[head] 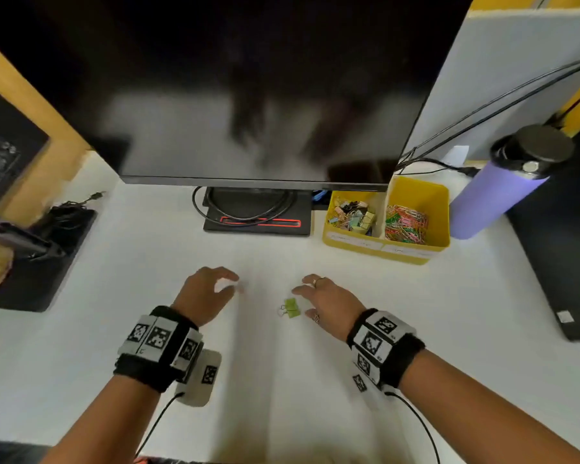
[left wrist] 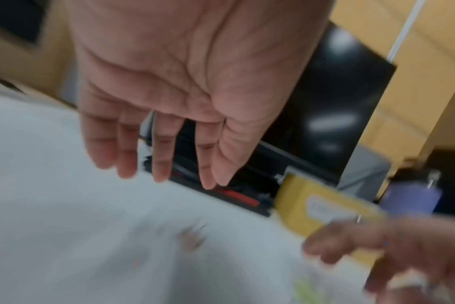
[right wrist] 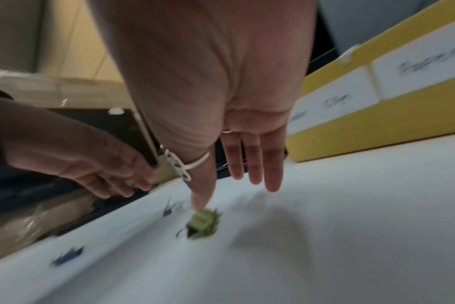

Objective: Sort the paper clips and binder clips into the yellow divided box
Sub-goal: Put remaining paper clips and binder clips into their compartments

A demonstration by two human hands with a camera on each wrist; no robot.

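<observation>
Pickup step: right hand (head: 329, 301) spread, thumb beside green binder clip (head: 291, 308); left hand (head: 205, 293) relaxed, empty. Next: pinch clip.

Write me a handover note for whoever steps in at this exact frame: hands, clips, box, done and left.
Left hand: open, empty, above the desk.
Right hand: open, empty, fingers spread beside the green binder clips lying on the white desk.
Yellow divided box: left compartment holds binder clips, right holds paper clips.
Done: most clips sorted.
Left: pick up the green clips and drop them in the left compartment. The wrist views blur other small marks on the desk; check them.
</observation>
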